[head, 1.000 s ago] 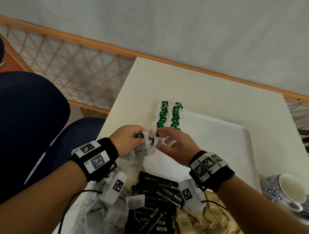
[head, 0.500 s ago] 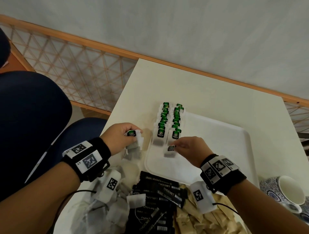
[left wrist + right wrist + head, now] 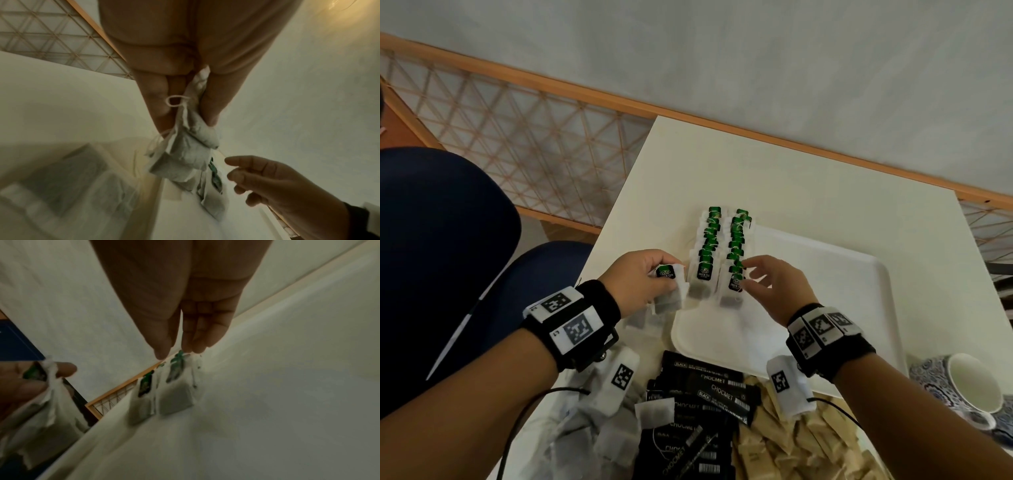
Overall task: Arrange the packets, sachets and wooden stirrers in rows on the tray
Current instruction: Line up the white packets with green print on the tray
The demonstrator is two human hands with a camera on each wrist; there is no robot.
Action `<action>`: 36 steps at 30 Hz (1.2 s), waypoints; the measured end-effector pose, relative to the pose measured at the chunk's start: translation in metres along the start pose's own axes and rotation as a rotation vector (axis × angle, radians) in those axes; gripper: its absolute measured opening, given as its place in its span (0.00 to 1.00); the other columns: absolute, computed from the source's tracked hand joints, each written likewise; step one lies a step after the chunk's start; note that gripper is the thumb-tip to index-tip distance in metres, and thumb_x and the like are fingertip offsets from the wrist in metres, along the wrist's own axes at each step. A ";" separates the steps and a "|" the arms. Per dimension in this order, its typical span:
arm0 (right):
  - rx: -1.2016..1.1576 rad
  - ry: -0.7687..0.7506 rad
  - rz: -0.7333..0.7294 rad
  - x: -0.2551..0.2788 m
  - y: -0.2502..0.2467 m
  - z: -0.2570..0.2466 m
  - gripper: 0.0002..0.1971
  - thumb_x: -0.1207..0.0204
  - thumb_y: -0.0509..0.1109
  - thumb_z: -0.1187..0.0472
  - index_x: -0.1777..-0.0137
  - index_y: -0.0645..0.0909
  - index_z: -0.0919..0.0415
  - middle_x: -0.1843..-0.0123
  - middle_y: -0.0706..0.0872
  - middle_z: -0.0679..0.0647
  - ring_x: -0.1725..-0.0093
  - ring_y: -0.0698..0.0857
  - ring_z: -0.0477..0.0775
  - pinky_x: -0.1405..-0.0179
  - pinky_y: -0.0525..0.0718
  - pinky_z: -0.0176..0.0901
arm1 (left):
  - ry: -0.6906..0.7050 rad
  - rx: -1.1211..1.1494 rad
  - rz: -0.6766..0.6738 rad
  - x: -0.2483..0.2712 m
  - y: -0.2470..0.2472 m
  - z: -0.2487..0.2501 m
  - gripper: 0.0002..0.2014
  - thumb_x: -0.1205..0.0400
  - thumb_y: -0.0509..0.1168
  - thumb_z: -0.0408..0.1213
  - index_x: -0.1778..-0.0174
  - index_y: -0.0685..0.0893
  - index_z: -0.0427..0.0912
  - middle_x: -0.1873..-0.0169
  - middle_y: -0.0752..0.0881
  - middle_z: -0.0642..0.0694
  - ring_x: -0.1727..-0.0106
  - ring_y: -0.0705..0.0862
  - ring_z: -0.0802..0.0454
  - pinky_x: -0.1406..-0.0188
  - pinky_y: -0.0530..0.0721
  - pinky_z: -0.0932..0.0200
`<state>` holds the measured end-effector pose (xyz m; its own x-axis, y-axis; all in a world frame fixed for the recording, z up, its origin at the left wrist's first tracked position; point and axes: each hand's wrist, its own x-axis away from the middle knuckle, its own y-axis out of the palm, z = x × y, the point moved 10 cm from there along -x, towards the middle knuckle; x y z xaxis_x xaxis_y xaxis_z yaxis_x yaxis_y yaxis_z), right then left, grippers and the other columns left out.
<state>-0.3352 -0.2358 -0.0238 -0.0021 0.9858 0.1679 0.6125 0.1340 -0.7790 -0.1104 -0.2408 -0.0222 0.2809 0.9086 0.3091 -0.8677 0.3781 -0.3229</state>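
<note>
White plastic tray (image 3: 825,308) on a cream table (image 3: 808,192), carrying two rows of green-tagged tea bags (image 3: 722,240) along its left edge. Nearest bag of the right row (image 3: 732,284) newly laid down since half a second ago, lengthening that row. Right hand (image 3: 774,287) now empty, fingers loose and apart just above it. Left hand (image 3: 643,281) pinching a bunch of spare tea bags (image 3: 185,146) beside the tray. Black Chocmet sachets (image 3: 709,394) and wooden stirrers (image 3: 791,445) heaped near, unsorted.
</note>
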 end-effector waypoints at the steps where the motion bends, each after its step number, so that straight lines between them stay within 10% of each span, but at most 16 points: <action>1: -0.021 -0.024 0.030 0.002 -0.005 -0.008 0.11 0.24 0.72 0.53 0.43 0.82 0.46 0.54 0.84 0.43 0.60 0.82 0.37 0.63 0.72 0.23 | 0.000 0.005 0.000 0.001 0.001 0.001 0.13 0.23 0.69 0.26 0.49 0.86 0.48 0.58 0.87 0.52 0.59 0.82 0.59 0.61 0.82 0.70; 10: -0.230 -0.174 -0.225 0.014 0.028 -0.094 0.08 0.27 0.76 0.53 0.49 0.87 0.47 0.61 0.87 0.39 0.64 0.82 0.31 0.61 0.77 0.22 | -0.024 0.006 -0.083 0.005 0.020 0.005 0.17 0.31 0.79 0.32 0.53 0.85 0.54 0.64 0.89 0.40 0.65 0.84 0.53 0.56 0.83 0.53; 24: -0.033 -0.114 -0.311 0.007 0.041 -0.066 0.07 0.24 0.71 0.59 0.50 0.89 0.51 0.63 0.86 0.37 0.65 0.81 0.27 0.61 0.74 0.17 | -0.053 -0.026 0.077 0.012 -0.035 -0.019 0.15 0.27 0.75 0.27 0.51 0.88 0.51 0.71 0.81 0.56 0.71 0.78 0.64 0.66 0.75 0.71; 36: 0.093 -0.061 -0.268 -0.026 0.045 -0.057 0.09 0.24 0.71 0.59 0.46 0.88 0.53 0.57 0.86 0.42 0.60 0.78 0.35 0.64 0.69 0.17 | -0.051 0.053 0.107 0.004 -0.045 -0.017 0.14 0.29 0.77 0.30 0.51 0.87 0.47 0.73 0.80 0.53 0.71 0.77 0.60 0.64 0.77 0.66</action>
<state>-0.2630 -0.2612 -0.0289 -0.2035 0.9180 0.3404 0.5085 0.3962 -0.7645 -0.0636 -0.2517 -0.0214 0.1654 0.9324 0.3214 -0.9122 0.2685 -0.3094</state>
